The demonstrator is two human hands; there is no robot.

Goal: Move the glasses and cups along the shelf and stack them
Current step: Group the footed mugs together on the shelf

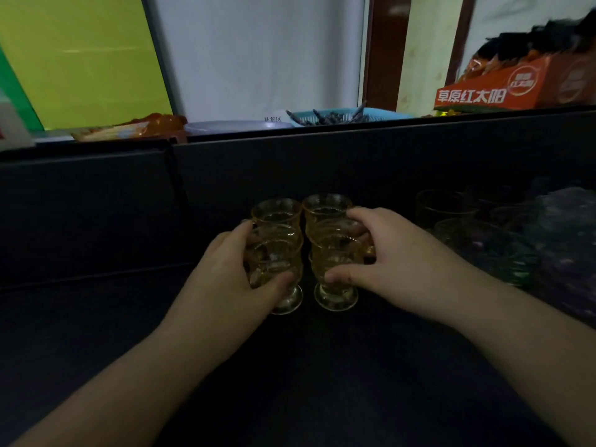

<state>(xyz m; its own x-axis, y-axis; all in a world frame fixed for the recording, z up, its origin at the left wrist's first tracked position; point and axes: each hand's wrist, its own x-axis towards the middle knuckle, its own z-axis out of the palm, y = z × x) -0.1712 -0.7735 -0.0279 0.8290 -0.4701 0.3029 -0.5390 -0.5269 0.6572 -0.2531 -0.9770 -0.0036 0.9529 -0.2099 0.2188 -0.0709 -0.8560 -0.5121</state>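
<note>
Here, mid-frame on the dark shelf (96, 317), my left hand (232, 272) and right hand (396, 262) each wrap their fingers around a front amber glass (274, 253) — two more amber glasses (325, 206) stand just behind.

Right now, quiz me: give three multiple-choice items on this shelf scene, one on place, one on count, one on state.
1. Where do the dim cups sit relative to the amber glasses?
A. right
B. left
C. in front

2. How many amber glasses are in the cluster?
A. two
B. four
C. six

3. What is the left hand doing?
A. hanging free
B. pointing
C. closed on a glass

Key: 1 A, the dim cups stand right of the amber glasses. 2 B, two front glasses and two behind. 3 C, the left hand wraps the front left glass; the right hand holds the front right glass likewise.
</note>
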